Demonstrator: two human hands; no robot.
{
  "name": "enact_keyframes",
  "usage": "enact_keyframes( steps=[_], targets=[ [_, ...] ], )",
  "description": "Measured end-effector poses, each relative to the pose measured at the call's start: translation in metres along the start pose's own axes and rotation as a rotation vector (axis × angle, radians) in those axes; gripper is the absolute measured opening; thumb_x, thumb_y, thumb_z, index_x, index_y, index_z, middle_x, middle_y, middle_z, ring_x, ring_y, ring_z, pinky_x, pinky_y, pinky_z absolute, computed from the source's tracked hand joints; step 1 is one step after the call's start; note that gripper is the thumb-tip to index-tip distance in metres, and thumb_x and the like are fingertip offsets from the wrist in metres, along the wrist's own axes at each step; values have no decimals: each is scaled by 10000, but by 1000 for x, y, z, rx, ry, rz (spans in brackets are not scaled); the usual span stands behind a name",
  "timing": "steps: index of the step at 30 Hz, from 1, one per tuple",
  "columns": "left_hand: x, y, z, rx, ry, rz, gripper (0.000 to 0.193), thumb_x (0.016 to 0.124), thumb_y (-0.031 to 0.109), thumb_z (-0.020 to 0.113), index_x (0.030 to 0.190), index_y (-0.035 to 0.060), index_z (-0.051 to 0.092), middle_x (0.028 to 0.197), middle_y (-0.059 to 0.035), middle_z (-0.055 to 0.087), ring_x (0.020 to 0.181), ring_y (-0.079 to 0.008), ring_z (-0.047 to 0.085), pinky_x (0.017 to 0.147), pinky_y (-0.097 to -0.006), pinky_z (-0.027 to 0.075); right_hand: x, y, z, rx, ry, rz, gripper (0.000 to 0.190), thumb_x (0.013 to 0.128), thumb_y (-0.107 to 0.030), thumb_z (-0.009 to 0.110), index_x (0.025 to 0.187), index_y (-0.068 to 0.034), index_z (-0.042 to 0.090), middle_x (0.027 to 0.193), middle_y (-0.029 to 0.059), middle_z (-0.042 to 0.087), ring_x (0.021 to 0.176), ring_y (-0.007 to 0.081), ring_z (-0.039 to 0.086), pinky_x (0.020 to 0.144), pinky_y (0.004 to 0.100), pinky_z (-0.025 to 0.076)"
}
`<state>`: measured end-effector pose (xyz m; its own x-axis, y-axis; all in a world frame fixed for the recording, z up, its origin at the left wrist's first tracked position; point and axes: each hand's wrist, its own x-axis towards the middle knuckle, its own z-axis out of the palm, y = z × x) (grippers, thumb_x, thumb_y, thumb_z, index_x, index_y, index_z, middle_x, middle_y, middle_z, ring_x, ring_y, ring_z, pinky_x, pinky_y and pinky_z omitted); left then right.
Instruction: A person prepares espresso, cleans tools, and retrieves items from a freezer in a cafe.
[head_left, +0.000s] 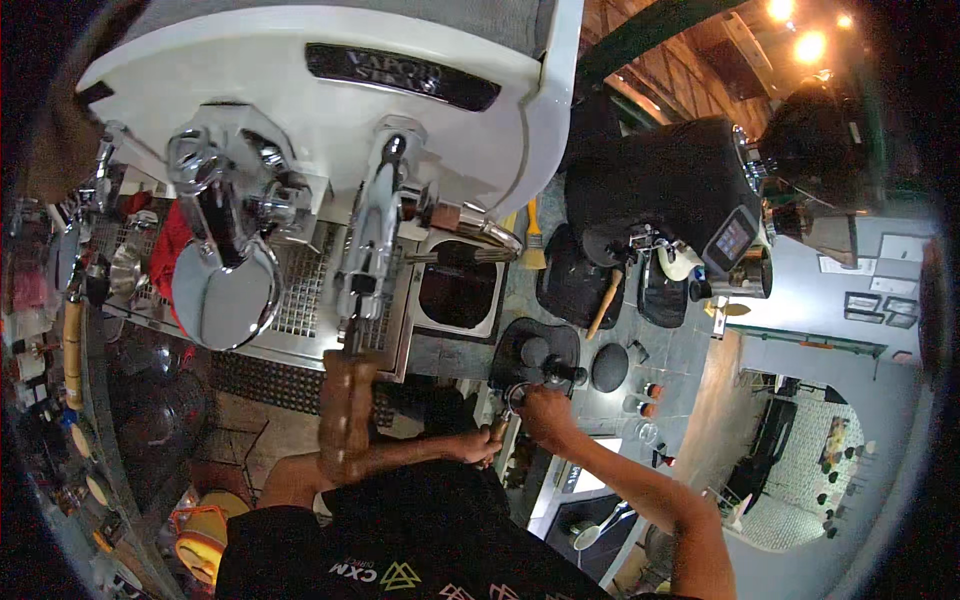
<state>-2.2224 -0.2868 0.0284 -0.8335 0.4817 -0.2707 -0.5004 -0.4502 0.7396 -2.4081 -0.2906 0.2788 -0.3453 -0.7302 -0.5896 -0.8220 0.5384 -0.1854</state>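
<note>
My left hand (476, 446) is closed around the wooden handle (500, 429) of a portafilter, held in front of my body at the counter's edge. Its round metal head (516, 394) points away from me, at the edge of a black tamping mat (510, 341). My right hand (546, 414) is at the right side of that head with its fingers curled; whether they grip anything is hidden. Just beyond my right hand, a dark tamper-like tool (564, 373) and a round black piece (535, 351) rest on the mat.
A white espresso machine (247, 56) stands ahead on the left; its wooden lever handle (347, 412) hangs close to the camera. Beyond the mat is a black grinder (652, 180). A wooden-handled brush (533, 240), a black disc (610, 367) and a milk jug (585, 535) are around.
</note>
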Motion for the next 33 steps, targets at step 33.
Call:
enact_keyframes(
  steps=[33],
  targets=[
    [-9, 40, 0, -41, -44, -63, 402, 1104, 334, 448, 909, 2, 566, 766, -81, 655, 664, -185, 641, 664, -389, 546, -1, 33, 24, -341, -43, -305, 247, 832, -201, 701, 995, -17, 732, 1121, 234, 659, 947, 376, 708, 726, 449, 610]
  ],
)
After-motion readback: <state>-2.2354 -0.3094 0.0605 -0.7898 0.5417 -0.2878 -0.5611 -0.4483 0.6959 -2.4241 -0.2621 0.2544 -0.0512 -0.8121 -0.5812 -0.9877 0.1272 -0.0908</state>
